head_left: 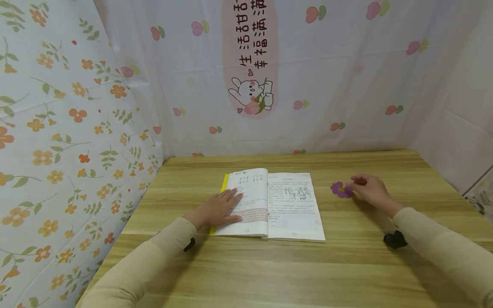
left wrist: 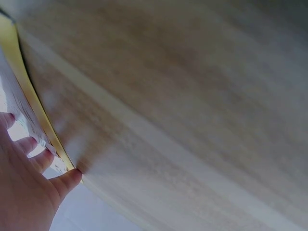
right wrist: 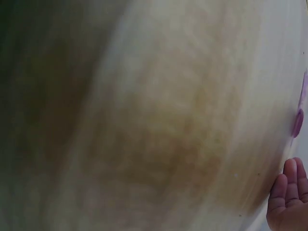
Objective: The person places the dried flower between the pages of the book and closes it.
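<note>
An open book (head_left: 296,214) with printed pages lies on the wooden table, and a yellow cover edge (head_left: 224,183) shows along its left side. My left hand (head_left: 223,208) rests on the left page with its fingers spread. In the left wrist view, the thumb of that left hand (left wrist: 29,187) touches the book's yellow edge (left wrist: 45,120). Right of the book is a purple flower (head_left: 341,190) with a yellow centre. Close beside it, my right hand (head_left: 369,190) has loosely bent fingers. The right wrist view shows a small gap between the right hand (right wrist: 291,197) and the flower (right wrist: 299,123).
A floral cloth (head_left: 57,141) hangs along the left side, and a white printed curtain (head_left: 327,85) with a rabbit drawing hangs behind the table (head_left: 246,273). Dark wrist straps or devices (head_left: 395,239) show beneath the sleeves.
</note>
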Available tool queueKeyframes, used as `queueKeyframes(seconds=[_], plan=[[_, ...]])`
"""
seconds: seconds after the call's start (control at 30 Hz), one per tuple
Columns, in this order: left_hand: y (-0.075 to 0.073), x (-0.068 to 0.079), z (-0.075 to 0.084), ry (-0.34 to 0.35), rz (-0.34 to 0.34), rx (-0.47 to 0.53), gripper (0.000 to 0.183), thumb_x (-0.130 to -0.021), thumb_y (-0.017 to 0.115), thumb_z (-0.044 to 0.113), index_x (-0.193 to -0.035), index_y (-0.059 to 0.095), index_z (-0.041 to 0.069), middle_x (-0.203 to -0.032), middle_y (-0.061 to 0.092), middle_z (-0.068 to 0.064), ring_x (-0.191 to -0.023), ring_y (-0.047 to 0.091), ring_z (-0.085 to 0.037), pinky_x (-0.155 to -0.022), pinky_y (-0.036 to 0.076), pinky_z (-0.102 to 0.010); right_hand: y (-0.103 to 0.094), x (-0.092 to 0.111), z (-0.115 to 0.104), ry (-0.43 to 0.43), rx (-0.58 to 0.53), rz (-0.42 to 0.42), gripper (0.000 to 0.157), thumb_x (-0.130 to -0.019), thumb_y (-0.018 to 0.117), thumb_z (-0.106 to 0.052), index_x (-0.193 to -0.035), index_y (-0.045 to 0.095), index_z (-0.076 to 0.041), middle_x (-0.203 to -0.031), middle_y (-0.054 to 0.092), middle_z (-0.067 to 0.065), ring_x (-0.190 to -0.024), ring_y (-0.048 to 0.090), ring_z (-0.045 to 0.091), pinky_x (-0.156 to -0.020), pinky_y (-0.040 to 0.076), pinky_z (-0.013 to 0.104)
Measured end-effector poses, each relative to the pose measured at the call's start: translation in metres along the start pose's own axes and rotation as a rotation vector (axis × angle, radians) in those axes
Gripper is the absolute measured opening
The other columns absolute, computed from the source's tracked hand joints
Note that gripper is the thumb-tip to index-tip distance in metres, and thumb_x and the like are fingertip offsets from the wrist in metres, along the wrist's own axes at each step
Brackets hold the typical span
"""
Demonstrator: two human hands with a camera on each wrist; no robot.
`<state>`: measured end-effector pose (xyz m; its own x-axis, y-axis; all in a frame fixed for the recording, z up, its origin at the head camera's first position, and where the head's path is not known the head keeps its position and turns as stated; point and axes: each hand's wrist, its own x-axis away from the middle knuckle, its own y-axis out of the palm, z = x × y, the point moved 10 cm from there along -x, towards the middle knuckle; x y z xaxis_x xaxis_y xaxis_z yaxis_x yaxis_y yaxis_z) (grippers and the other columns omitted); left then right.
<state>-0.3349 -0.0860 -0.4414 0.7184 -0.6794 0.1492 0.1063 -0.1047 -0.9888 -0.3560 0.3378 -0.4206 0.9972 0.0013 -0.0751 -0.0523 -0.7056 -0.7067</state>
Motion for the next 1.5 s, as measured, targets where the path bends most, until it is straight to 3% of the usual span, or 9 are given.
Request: queueKeyframes(seconds=[0.17, 0.4, 0.73, 1.0, 1.5], plan=[[-0.0003, -0.0007, 0.0001, 0.003, 0.010, -0.011, 0.083, -0.096, 0.038, 0.065, -0.156, 0.019, 0.012, -0.159, 0.019, -0.016, -0.144, 0.020, -0.033, -0.111, 0.024, -0.049, 0.0003, 0.0000, 0.0039, 0.002, 0.019, -0.001, 0.054, -0.098, 0.059, -0.035, -0.126, 0.054, 0.011, -0.119, 0.057, 0.030, -0.107, 0.054, 0.042, -0.082, 0.048, 0.043], [0.0026, -0.0009, -0.0010, -0.005, 0.001, 0.000, 0.083, -0.095, 0.038, 0.065, -0.157, 0.017, 0.013, -0.160, 0.017, -0.015, -0.145, 0.018, -0.032, -0.112, 0.023, -0.048, 0.0026, 0.0003, 0.0012, -0.036, 0.061, -0.001, 0.048, -0.096, 0.063, -0.029, -0.119, 0.058, 0.013, -0.111, 0.063, 0.029, -0.103, 0.058, 0.045, -0.088, 0.045, 0.054], [0.0031, -0.0003, -0.0008, -0.006, 0.006, -0.005, 0.083, -0.095, 0.038, 0.065, -0.157, 0.018, 0.013, -0.159, 0.018, -0.014, -0.145, 0.019, -0.032, -0.112, 0.023, -0.048, 0.0037, -0.0014, -0.0004, -0.088, 0.150, 0.013, 0.034, -0.094, 0.066, -0.017, -0.113, 0.066, 0.011, -0.107, 0.066, 0.028, -0.102, 0.059, 0.048, -0.088, 0.042, 0.060], [0.0034, -0.0001, -0.0013, -0.016, 0.000, 0.006, 0.083, -0.095, 0.038, 0.066, -0.157, 0.017, 0.015, -0.160, 0.016, -0.013, -0.145, 0.017, -0.030, -0.112, 0.022, -0.047, 0.0034, -0.0006, 0.0004, -0.086, 0.148, 0.026, 0.024, -0.093, 0.067, -0.015, -0.105, 0.072, 0.005, -0.107, 0.067, 0.025, -0.101, 0.060, 0.046, -0.088, 0.041, 0.059], [0.0044, -0.0006, -0.0025, -0.021, 0.000, -0.001, 0.083, -0.095, 0.036, 0.067, -0.157, 0.017, 0.015, -0.160, 0.015, -0.012, -0.145, 0.017, -0.030, -0.112, 0.023, -0.048, 0.0016, -0.0032, 0.0020, -0.072, 0.130, 0.054, 0.022, -0.096, 0.061, -0.017, -0.098, 0.071, 0.002, -0.096, 0.070, 0.018, -0.096, 0.061, 0.042, -0.082, 0.044, 0.053]])
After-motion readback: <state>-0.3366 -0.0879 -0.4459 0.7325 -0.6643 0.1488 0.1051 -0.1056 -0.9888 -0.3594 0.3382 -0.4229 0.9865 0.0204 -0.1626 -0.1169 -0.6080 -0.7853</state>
